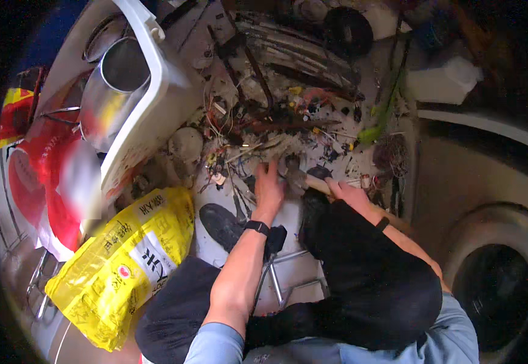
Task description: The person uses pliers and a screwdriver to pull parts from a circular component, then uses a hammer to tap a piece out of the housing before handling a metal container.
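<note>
One gripped hammer [310, 181] looks dark-headed and pale-handled

yellow bag [103, 291] | dark characters [121, 230] | white label [150, 253] | round red emblem [124, 271]

Is a pale floor [212, 255], grimy in places. Carries a dense scatter of wires [218, 124] and small mixed scraps [312, 115] across the middle, with dark bars [259, 77] farther up. Bears long pale strips [300, 45] near the top, just beside a dark round object [348, 31]. Holds a wiry tangle [391, 148] toward the right, a pale round piece [186, 144] at left, a dark shoe [218, 224] nearer.
</note>
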